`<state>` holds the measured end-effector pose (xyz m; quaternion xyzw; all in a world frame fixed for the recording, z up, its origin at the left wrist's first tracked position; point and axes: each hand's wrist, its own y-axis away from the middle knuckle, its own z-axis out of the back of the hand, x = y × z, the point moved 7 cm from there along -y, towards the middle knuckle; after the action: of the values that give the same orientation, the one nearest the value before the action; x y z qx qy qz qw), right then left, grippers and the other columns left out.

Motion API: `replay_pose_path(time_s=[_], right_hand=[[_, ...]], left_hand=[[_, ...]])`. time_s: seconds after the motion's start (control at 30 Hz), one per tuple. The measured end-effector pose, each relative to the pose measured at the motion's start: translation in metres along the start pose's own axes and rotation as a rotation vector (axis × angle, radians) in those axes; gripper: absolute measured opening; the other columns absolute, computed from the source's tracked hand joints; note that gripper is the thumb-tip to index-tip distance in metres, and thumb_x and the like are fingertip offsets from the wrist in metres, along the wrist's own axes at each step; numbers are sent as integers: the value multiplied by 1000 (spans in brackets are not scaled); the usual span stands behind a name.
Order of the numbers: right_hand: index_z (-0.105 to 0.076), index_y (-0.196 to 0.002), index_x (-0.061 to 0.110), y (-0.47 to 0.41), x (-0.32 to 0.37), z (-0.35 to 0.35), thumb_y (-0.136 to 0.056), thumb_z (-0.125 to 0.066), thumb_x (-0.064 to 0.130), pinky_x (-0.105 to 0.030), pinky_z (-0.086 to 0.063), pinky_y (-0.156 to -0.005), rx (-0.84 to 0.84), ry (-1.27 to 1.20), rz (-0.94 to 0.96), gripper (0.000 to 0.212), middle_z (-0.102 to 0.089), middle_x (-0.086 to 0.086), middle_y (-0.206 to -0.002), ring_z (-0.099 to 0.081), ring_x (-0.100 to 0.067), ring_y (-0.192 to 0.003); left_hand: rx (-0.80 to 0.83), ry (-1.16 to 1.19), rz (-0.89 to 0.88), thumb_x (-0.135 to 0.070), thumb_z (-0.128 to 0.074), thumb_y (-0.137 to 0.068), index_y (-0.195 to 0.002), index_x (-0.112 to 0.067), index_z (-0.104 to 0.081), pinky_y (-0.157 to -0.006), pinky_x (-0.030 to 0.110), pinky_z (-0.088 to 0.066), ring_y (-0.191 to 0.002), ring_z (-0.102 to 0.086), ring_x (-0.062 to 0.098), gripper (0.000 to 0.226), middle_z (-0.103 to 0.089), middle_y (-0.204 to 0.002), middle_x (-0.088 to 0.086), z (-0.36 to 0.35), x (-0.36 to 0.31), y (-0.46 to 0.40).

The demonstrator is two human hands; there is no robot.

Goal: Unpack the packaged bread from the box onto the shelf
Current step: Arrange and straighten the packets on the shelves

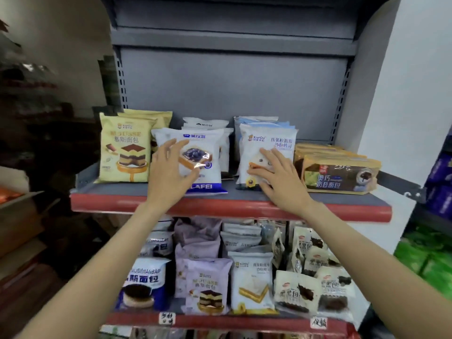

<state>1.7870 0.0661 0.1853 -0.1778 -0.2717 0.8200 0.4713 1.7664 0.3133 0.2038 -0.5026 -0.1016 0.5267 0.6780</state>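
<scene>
On the upper shelf (342,209) stand rows of packaged bread. My left hand (168,177) is spread, fingers straight, in front of the white blueberry toast pack (210,152); I cannot tell if it touches. My right hand (281,182) lies flat with straight fingers on the lower front of the white XianDu pack (266,145). A yellow mousse bread pack (124,150) stands to the left, and brown chocolate bread packs (340,174) lie at the right. No box is in view.
The lower shelf (220,321) holds several more bread packs in rows. A grey back panel (232,81) rises behind the upper shelf. Cardboard boxes (17,216) sit at the left, and green and purple goods (435,253) fill a rack at the right.
</scene>
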Motion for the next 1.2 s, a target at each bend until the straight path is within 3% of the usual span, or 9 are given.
replay_pose_path(time_s=[0.1,0.2,0.33,0.6,0.77,0.87,1.0,1.13,1.2], right_hand=[[-61,-123,27,-3,11,3,-96,-47,25,-51,-1,-118,-31,-59,-81,30,-25,-7,-154,-6,-28,-146],[-57,-126,24,-5,53,17,-94,-52,31,-47,-18,-116,-134,-332,-20,33,-30,-10,-151,-17,-28,-143],[-22,-146,34,-18,92,2,-91,-59,36,-34,-19,-114,33,-783,-71,66,-16,-1,-156,-13,-15,-145],[9,-149,30,-81,93,-45,-80,-68,47,-40,-11,-118,164,-917,-405,106,2,-7,-159,-1,-22,-147],[8,-145,47,-98,77,-60,-66,-70,65,-39,-25,-116,108,-1010,-483,113,-25,-9,-154,-35,-18,-137],[-1,-149,35,-103,66,-53,-84,-68,36,-20,-50,-87,-35,-1131,-491,93,-46,12,-131,-64,7,-84],[-9,-149,37,-97,56,-46,-86,-67,26,-30,-50,-96,-179,-1157,-510,87,-32,14,-146,-53,-4,-118],[-2,-149,36,-100,66,-51,-86,-64,6,-21,-55,-58,-40,-1202,-434,94,-55,26,-113,-66,1,-69],[1,-149,39,-99,67,-54,-81,-68,0,-20,-55,-61,6,-1222,-417,104,-59,24,-108,-67,-1,-75]], left_hand=[[73,206,182,-30,-72,-80,-140,-26,-34,-106,37,-32,-133,-32,22,71,-33,-144,6,8,27,8],[57,341,252,-31,-73,-80,-145,-25,-26,-110,40,-32,-132,-34,16,80,-32,-146,-4,24,31,10],[113,425,367,-30,-76,-77,-149,-27,-9,-114,41,-26,-140,-24,21,98,-18,-155,3,32,37,10],[379,407,409,-44,-85,-60,-150,-28,3,-116,42,-22,-144,-16,18,127,-6,-158,-7,-10,62,-23],[419,536,353,-26,-86,-66,-149,-25,14,-117,35,-20,-144,-12,10,130,-3,-158,-8,-34,62,-35],[471,634,280,-22,-86,-66,-146,-29,22,-113,31,-28,-142,-21,10,134,-4,-159,-4,-47,46,-38],[541,686,267,-41,-88,-50,-142,-39,24,-106,39,-42,-130,-44,14,145,-29,-152,-3,-60,41,-41],[570,704,285,-47,-92,-40,-142,-39,19,-106,37,-41,-130,-44,11,151,-37,-147,-5,-61,56,-42],[602,696,271,-32,-93,-50,-143,-36,19,-102,29,-43,-125,-46,4,146,-38,-145,-8,-61,60,-39]])
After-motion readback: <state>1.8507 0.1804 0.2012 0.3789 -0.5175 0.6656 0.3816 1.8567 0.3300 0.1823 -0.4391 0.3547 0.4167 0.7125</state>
